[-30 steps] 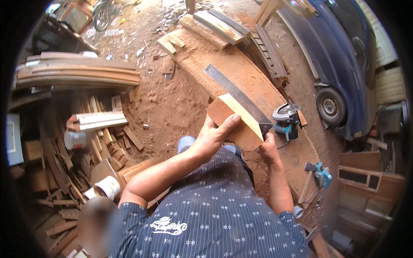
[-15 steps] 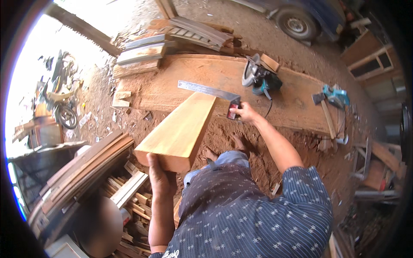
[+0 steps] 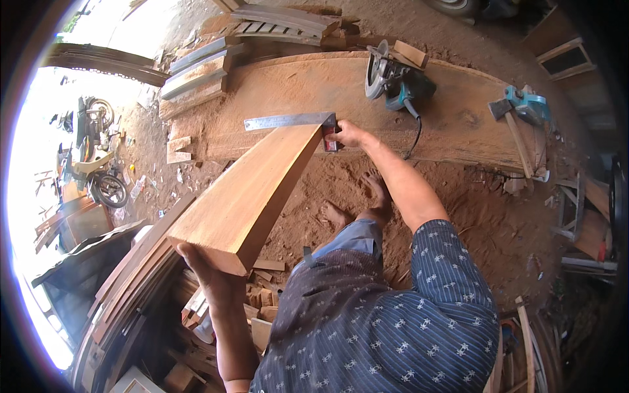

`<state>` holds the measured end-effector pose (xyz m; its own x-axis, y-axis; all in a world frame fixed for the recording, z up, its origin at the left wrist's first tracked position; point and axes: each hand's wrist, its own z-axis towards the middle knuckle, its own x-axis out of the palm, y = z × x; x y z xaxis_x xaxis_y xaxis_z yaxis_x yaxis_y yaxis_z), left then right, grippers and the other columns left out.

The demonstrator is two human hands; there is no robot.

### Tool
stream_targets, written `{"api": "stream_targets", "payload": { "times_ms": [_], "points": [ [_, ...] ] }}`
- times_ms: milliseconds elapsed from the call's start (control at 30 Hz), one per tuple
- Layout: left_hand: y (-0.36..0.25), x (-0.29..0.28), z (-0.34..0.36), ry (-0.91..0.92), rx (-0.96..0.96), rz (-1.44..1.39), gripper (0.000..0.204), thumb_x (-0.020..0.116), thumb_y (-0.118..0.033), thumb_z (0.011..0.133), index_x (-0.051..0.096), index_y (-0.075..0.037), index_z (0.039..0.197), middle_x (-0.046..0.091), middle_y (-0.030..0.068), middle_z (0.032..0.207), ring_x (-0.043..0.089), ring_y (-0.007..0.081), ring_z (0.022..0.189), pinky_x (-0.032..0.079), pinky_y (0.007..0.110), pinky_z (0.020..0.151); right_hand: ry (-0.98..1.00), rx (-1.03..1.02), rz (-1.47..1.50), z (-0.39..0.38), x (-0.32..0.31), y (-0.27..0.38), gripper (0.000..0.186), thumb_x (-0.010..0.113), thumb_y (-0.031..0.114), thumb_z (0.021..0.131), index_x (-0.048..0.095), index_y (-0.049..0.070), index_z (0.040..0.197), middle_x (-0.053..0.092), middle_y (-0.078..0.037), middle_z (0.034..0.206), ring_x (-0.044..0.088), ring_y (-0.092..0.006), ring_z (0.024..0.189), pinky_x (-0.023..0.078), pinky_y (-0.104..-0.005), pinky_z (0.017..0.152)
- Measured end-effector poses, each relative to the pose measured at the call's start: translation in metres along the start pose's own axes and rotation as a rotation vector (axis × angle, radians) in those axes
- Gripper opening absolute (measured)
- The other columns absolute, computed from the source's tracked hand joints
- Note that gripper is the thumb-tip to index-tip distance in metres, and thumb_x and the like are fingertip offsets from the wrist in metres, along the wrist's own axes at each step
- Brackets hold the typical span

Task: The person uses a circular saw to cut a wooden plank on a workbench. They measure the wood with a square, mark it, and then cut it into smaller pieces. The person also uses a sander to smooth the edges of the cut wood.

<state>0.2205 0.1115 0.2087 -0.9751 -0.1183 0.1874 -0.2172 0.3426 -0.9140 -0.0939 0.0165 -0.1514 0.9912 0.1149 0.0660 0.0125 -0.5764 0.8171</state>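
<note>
A thick wooden board (image 3: 246, 187) slants from the lower left up to the middle, its far end over the edge of a wide plank bench. My left hand (image 3: 211, 275) grips its near end from below, thumb up against the end face. At the far end, my right hand (image 3: 347, 133) is closed round the dark and red handle of a try square (image 3: 282, 121). The metal blade lies across the board's far end and sticks out past it to the left. The square's handle sits against the board's right side.
On the sawdust-covered plank bench (image 3: 295, 78) stand a circular saw (image 3: 396, 82) with a cord, a hammer-like tool (image 3: 511, 131) and a teal power tool (image 3: 529, 105). Stacked timber (image 3: 196, 72) lies at the back left. Long boards (image 3: 131, 281) and offcuts lie at the lower left; a motorbike (image 3: 98, 157) stands beyond.
My right hand has brought the square left, so its handle now meets the board's side. The board's near end has shifted left and down with my left hand. The view has also moved.
</note>
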Motion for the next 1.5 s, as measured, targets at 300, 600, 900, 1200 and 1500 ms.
{"api": "stream_targets", "payload": {
  "times_ms": [300, 600, 900, 1200, 1500],
  "points": [
    [0.0, -0.006, 0.007, -0.008, -0.024, -0.017, 0.08, 0.043, -0.065, 0.097, 0.029, -0.008, 0.151, 0.04, 0.0131, 0.148, 0.04, 0.0286, 0.138, 0.031, 0.045, 0.116, -0.127, -0.103, 0.066, -0.006, 0.017, -0.012, 0.031, 0.077, 0.018, 0.086, 0.065, 0.001, 0.109, 0.069, -0.006, 0.101, 0.062, -0.0149, 0.089, 0.051, -0.0336, 0.081],
    [-0.043, -0.004, 0.031, 0.054, 0.009, 0.191, 0.056, 0.064, -0.037, 0.095, 0.049, 0.003, 0.132, 0.062, 0.0112, 0.12, 0.06, 0.0191, 0.11, 0.047, 0.035, 0.096, -0.401, -0.316, 0.27, -0.086, 0.049, 0.034, 0.015, 0.064, 0.014, 0.095, 0.063, 0.004, 0.106, 0.063, 0.0, 0.093, 0.061, -0.0101, 0.081, 0.052, -0.0297, 0.075],
    [-0.035, -0.017, 0.035, 0.239, 0.349, 0.415, 0.108, 0.071, -0.021, 0.072, 0.005, 0.003, 0.154, 0.035, 0.0299, 0.146, 0.039, 0.0366, 0.137, 0.035, 0.044, 0.113, -0.487, -0.531, 0.322, -0.296, 0.024, 0.215, 0.035, 0.053, 0.042, 0.101, 0.061, 0.009, 0.094, 0.058, -0.002, 0.073, 0.06, -0.0137, 0.06, 0.051, -0.0288, 0.053],
    [-0.036, 0.007, 0.009, 0.354, 0.591, 0.572, 0.1, 0.07, -0.026, 0.069, 0.02, -0.003, 0.152, 0.043, 0.03, 0.139, 0.044, 0.0415, 0.132, 0.035, 0.048, 0.112, -0.464, -0.606, 0.158, -0.38, 0.013, 0.255, 0.03, 0.056, 0.035, 0.101, 0.056, 0.007, 0.09, 0.055, -0.003, 0.068, 0.056, -0.0143, 0.051, 0.047, -0.029, 0.048],
    [-0.039, 0.003, 0.009, 0.43, 0.614, 0.627, 0.102, 0.073, -0.027, 0.067, 0.021, -0.005, 0.152, 0.045, 0.0288, 0.136, 0.048, 0.0415, 0.127, 0.042, 0.049, 0.105, -0.717, -0.635, 0.154, -0.4, 0.018, 0.251, 0.029, 0.058, 0.035, 0.1, 0.058, 0.007, 0.093, 0.056, -0.003, 0.069, 0.056, -0.0136, 0.052, 0.046, -0.0275, 0.048]
  ]
}}
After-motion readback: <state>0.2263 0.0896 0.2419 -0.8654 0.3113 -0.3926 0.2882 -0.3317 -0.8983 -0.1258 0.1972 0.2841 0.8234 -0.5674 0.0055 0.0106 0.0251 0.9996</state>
